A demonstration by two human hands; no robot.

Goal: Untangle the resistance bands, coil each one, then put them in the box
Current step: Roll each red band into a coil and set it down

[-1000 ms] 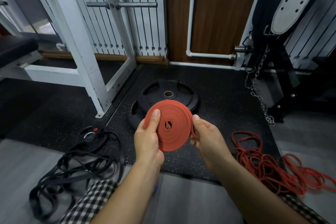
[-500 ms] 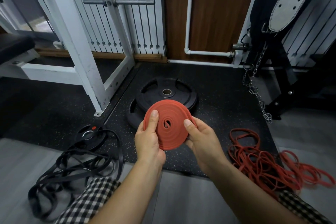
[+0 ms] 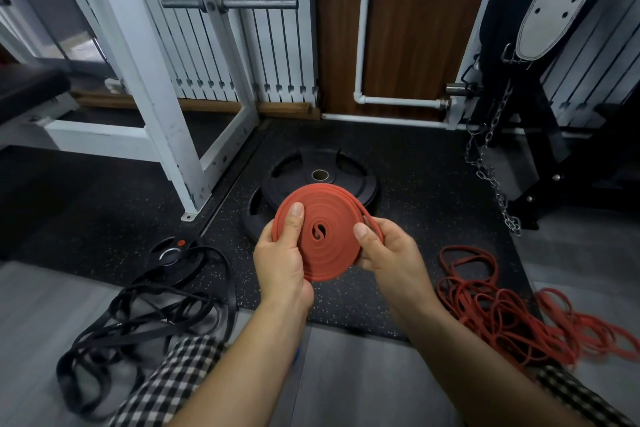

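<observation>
A flat red coil of resistance band (image 3: 325,246) is held up in front of me, wound into a tight disc. My left hand (image 3: 282,262) grips its left edge with the thumb pressed on the face. My right hand (image 3: 391,253) pinches the right edge, thumb on top, where the outer wraps sit a little loose. A tangled heap of black bands (image 3: 138,319) lies on the floor at lower left. A tangle of thin red bands (image 3: 512,315) lies at lower right. No box is in view.
Stacked black weight plates (image 3: 322,177) lie on the speckled rubber mat behind the coil. A small plate (image 3: 171,255) sits by the black bands. A white rack frame (image 3: 166,135) stands at left, and a hanging chain (image 3: 491,177) and black machine at right.
The coil stays between both hands. My right thumb has shifted along the coil's right edge, from the rim onto its face, and the outer wraps have drawn in closer to the disc.
</observation>
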